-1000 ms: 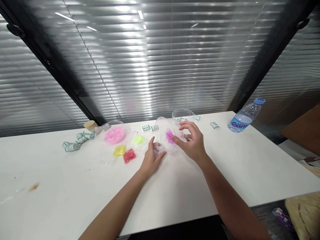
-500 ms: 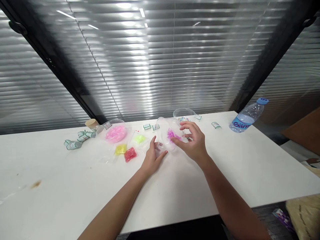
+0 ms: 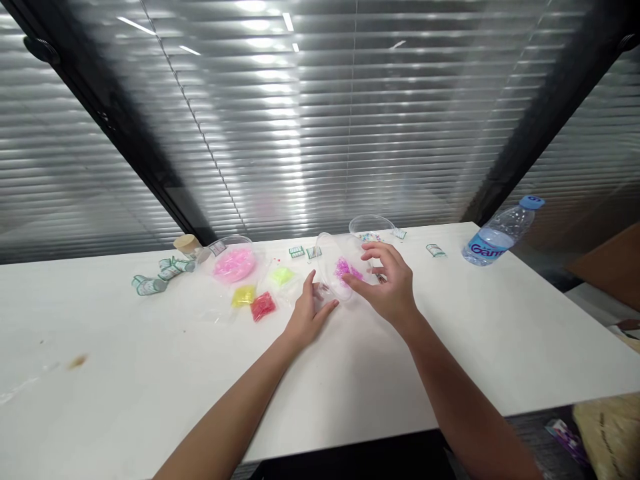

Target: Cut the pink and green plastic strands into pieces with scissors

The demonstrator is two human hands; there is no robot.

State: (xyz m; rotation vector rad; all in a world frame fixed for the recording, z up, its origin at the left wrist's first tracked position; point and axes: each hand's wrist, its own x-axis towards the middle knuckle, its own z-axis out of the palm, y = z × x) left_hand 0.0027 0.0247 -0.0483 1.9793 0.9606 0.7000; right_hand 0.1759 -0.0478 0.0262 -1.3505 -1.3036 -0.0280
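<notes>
A clear plastic bowl (image 3: 331, 267) is tilted on the white table (image 3: 150, 373), with small magenta beads (image 3: 346, 270) inside. My left hand (image 3: 306, 312) grips the bowl's near rim with thumb and fingers. My right hand (image 3: 387, 283) holds the bowl's right side, its fingertips at the beads; whether they pinch any bead I cannot tell. Left of the bowl lie small bags of red beads (image 3: 262, 306), yellow beads (image 3: 243, 295) and green beads (image 3: 282, 275).
A clear bowl of pink beads (image 3: 233, 262) stands at the left, another clear bowl (image 3: 371, 227) behind. Several small labelled rolls (image 3: 150, 285) and a cork lid (image 3: 185, 243) lie at far left. A water bottle (image 3: 500, 233) lies at the right. Blinds stand behind the table.
Both hands have stayed at the tilted bowl; the beads have spread slightly inside it. The view has shifted a little.
</notes>
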